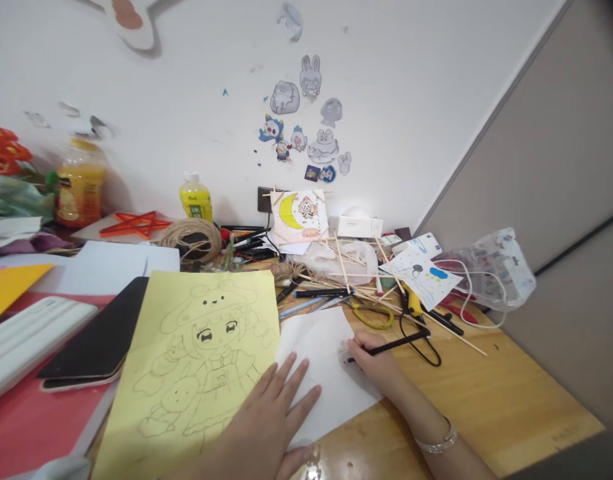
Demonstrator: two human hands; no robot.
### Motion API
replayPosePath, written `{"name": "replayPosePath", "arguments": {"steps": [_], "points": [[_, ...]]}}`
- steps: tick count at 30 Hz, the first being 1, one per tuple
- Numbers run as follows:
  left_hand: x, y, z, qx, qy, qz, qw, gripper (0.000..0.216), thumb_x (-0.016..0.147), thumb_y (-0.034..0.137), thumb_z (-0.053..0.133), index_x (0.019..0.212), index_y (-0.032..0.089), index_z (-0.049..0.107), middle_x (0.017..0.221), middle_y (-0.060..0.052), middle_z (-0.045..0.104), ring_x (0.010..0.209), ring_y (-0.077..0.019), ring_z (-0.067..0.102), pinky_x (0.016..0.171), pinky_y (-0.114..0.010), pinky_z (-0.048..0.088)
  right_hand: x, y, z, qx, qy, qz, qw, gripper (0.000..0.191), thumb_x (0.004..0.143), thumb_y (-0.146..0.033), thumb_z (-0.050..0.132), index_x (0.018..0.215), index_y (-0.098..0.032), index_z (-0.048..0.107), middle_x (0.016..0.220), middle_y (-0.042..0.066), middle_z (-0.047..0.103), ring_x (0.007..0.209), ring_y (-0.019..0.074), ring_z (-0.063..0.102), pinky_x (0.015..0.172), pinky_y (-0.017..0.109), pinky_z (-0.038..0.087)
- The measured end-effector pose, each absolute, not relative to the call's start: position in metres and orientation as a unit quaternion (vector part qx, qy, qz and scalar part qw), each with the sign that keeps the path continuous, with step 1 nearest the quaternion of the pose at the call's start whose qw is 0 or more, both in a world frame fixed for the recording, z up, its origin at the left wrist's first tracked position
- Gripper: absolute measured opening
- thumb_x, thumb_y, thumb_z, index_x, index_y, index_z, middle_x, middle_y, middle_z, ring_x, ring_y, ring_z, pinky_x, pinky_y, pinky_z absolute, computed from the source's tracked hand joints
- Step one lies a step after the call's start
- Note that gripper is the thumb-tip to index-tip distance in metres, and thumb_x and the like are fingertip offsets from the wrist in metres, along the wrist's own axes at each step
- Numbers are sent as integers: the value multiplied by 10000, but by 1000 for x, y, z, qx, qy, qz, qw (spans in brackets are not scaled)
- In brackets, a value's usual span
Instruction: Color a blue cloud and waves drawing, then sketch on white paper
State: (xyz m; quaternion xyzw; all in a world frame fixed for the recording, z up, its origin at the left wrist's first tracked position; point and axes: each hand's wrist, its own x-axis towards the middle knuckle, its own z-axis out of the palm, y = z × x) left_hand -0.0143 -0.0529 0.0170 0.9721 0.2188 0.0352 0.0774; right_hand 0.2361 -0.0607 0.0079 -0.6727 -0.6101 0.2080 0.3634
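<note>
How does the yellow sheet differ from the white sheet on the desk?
The yellow sheet carries a pencil drawing of a cartoon character; the white sheet looks blank. The yellow sheet looks larger than the white sheet and overlaps its left edge. The left hand presses flat across both, while the right hand holds a black pen with its tip on the white sheet only. Both lie flat on the desk.

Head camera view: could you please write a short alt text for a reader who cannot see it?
A right hand holds a black pen to a white sheet, while the left hand lies flat across it and a yellow sheet with a pencil cartoon drawing. Behind them the wooden desk is cluttered with sticks, twine and bottles.
</note>
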Motion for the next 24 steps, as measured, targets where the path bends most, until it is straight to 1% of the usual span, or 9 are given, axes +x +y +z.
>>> {"name": "replayPosePath", "arguments": {"steps": [4,12,17,20,24], "points": [[-15,-53,17,973,214,47,78,587,920,476,545,1438,245,394,1503,-166,262,1362,-407,227,1033,-580,331,237,-61,10,-666,-618,221,354,324,757,-328,437,471,-228,325,475,-38,408,494,125,398,510,255,291],[-14,-53,13,972,217,41,79,603,900,426,591,1439,248,388,1506,-171,252,1364,-415,214,1028,-595,323,238,-60,9,-655,-632,229,346,316,754,-301,451,479,-229,313,477,-40,410,497,130,402,503,256,310],[-14,-53,13,972,215,50,77,588,911,463,565,1431,238,407,1499,-175,271,1359,-416,233,1026,-588,333,237,-61,10,-643,-640,239,347,310,744,-303,450,485,-228,296,477,-49,386,490,119,377,492,245,290],[-14,-54,13,973,214,48,77,586,911,453,568,1430,235,408,1499,-174,273,1358,-420,235,1023,-595,331,236,-63,12,-636,-644,241,351,303,749,-287,438,481,-225,310,478,-48,394,490,117,380,494,243,293],[-16,-54,10,972,215,62,76,607,903,453,584,1442,259,383,1517,-145,249,1372,-399,215,1052,-576,302,235,-64,13,-626,-649,251,351,324,764,-263,472,468,-218,347,472,-47,414,490,120,397,493,244,303]]}}
